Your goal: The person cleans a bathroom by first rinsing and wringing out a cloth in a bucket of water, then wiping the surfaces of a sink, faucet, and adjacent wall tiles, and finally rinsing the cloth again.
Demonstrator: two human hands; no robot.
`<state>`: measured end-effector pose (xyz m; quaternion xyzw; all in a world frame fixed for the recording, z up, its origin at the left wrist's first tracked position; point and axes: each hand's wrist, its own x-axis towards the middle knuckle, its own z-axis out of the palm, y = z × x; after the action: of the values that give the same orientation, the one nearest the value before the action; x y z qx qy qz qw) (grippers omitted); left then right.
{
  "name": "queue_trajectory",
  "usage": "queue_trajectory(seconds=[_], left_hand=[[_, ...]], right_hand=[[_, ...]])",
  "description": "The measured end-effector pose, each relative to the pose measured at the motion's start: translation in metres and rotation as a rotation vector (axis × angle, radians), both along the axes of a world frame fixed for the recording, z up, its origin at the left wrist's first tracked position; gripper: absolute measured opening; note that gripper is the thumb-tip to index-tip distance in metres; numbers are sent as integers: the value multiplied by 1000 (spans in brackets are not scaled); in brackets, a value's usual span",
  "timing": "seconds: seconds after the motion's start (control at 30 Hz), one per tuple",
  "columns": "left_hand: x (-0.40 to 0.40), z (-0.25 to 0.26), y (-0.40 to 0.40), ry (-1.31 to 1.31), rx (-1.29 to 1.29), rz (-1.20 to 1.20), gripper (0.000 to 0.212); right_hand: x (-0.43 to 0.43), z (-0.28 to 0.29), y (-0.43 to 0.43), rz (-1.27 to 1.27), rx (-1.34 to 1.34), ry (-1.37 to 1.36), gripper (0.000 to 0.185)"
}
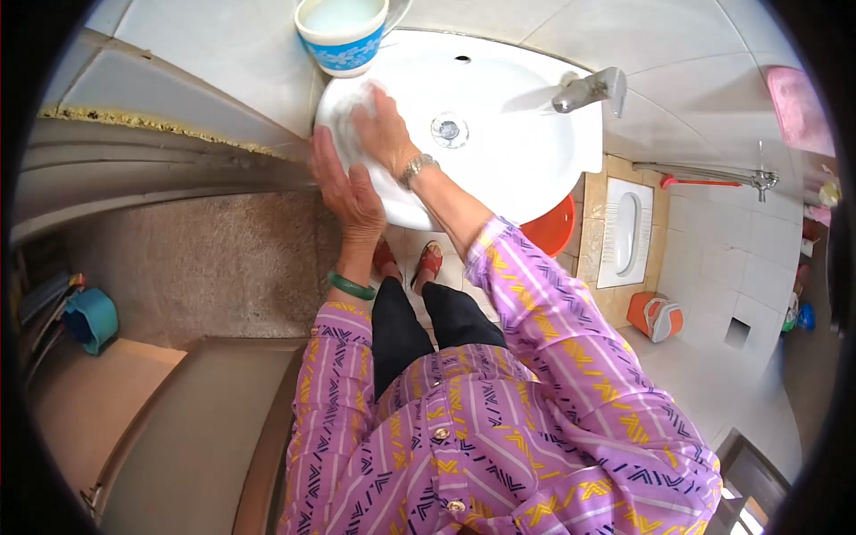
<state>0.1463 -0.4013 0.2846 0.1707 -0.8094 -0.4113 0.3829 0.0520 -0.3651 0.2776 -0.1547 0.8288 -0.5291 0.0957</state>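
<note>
Both my hands are over the left side of a white ceramic washbasin (508, 174). My left hand (344, 180) is at the basin's left rim, palm turned inward and thumb apart, with nothing seen in it. A green bangle (352, 286) circles that wrist. Over the bowl, my right hand (386, 130) has blurred, spread fingers, and I see no object in its grasp. A watch with a metal band (418, 170) is on the right wrist. Beside the fingers lies a greyish blur that I cannot make out. The metal drain (449, 130) sits right of my hands.
A blue-and-white cup-shaped container (344, 40) with pale liquid stands at the basin's back left. The metal faucet (588, 91) is at the right. Below the basin is a red bucket (552, 227), with a squat toilet (627, 234) farther right. A wall edge (167, 134) borders the left.
</note>
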Motion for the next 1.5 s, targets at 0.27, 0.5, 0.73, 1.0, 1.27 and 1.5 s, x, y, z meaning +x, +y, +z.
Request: queue_trajectory(seconds=[0.27, 0.5, 0.73, 1.0, 1.27, 1.5], left_hand=[[10, -2, -15, -109, -101, 15, 55], [4, -1, -7, -67, -98, 17, 38], [15, -3, -19, -37, -51, -10, 29], [7, -1, -15, -44, -76, -18, 26], [13, 2, -18, -158, -224, 57, 21], [-52, 89, 61, -103, 534, -413, 52]], right_hand=[[0, 52, 122, 899, 723, -61, 32], [-5, 11, 22, 410, 485, 74, 30], [-43, 27, 44, 335, 640, 433, 39], [-86, 53, 93, -293, 620, 681, 32], [-11, 57, 111, -36, 239, 227, 41], [-19, 118, 132, 72, -161, -82, 39]])
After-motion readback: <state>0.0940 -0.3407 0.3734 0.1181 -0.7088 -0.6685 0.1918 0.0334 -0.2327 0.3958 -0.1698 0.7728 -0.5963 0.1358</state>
